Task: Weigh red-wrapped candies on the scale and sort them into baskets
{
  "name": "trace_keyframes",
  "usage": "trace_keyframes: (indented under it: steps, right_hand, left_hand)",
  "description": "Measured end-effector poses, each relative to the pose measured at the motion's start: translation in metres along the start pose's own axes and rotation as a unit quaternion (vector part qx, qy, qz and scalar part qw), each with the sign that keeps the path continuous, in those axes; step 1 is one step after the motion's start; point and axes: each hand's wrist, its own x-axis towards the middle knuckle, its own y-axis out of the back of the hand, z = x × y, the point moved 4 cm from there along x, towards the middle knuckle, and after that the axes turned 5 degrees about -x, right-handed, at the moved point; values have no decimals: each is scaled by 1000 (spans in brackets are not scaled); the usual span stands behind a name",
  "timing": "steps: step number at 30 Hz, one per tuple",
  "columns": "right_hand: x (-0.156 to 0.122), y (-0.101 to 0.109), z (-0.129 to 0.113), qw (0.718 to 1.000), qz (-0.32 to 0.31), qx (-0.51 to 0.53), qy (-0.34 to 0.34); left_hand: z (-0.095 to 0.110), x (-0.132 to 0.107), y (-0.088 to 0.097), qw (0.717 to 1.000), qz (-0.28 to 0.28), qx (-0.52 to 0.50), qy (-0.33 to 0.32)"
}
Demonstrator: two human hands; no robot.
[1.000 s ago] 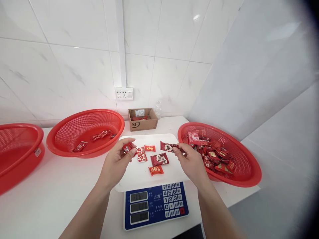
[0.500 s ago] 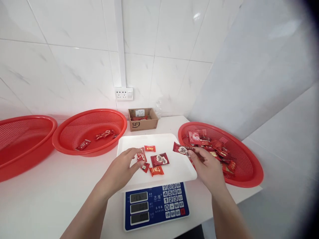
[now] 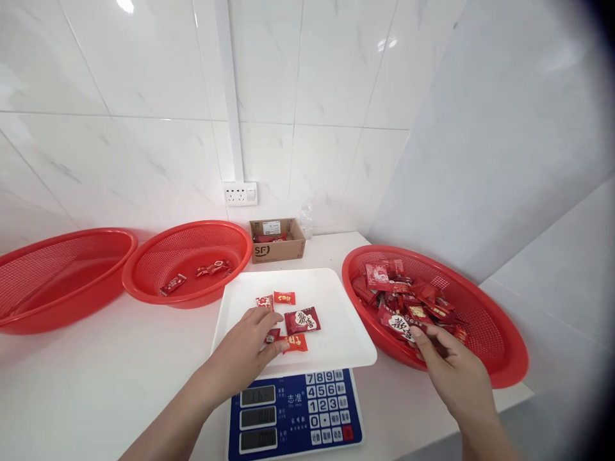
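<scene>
My right hand (image 3: 454,365) pinches a dark red candy packet (image 3: 398,322) with a white patch and black characters, over the near side of the right red basket (image 3: 509,346), which holds many wrapped candies. My left hand (image 3: 247,342) is spread over the white scale tray (image 3: 336,346), thumb apart from the fingers. Its thumb rests by an orange-red candy (image 3: 295,343), and its fingers partly cover a small dark red candy (image 3: 272,335). Beside them on the tray lie a larger dark red packet (image 3: 302,320), a patterned red candy (image 3: 264,301) and a small orange-red one (image 3: 285,298).
Under the tray sits a blue scale panel (image 3: 294,416) with keys and displays. Another red basket (image 3: 187,298) with several candies stands left of it, a further red basket (image 3: 62,314) beyond. A cardboard box (image 3: 283,251) stands at the back by the tiled wall.
My right hand has carried the dark red packet from above the tray rightward to the right basket. My left hand has shifted lower over the small candies. The camera view has tilted slightly.
</scene>
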Motion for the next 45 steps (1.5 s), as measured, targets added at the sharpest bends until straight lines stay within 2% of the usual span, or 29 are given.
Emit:
trace_keyframes:
  steps: [4, 6, 8, 11, 17, 21, 25, 31, 41, 45]
  right_hand:
    - [4, -2, 10, 999, -16, 23, -16]
    - [5, -2, 14, 997, -31, 48, -42]
    - [6, -2, 18, 993, -51, 78, -71]
    - [8, 0, 20, 989, -69, 95, -87]
    - [11, 1, 22, 986, -64, 113, -106]
    - [12, -1, 22, 987, -73, 120, -75]
    - [14, -4, 26, 991, -80, 95, -48]
    - [16, -7, 31, 990, -81, 107, -46]
    - [15, -9, 28, 987, -99, 113, -50]
    - [17, -10, 34, 990, -80, 112, -40]
  left_hand:
    - [9, 9, -4, 996, -38, 66, -38]
    - [11, 17, -2, 992, -76, 92, -35]
    - [7, 29, 6, 987, -92, 132, -14]
    - [-13, 54, 26, 978, -59, 197, 30]
    - [-77, 99, 78, 953, 35, 274, 127]
    - [-106, 105, 117, 926, 98, 323, 170]
    - [-115, 107, 139, 909, 119, 356, 181]
    - [-103, 127, 141, 905, 110, 388, 136]
    - [-81, 161, 140, 902, 108, 405, 103]
    - [-92, 156, 142, 905, 99, 398, 111]
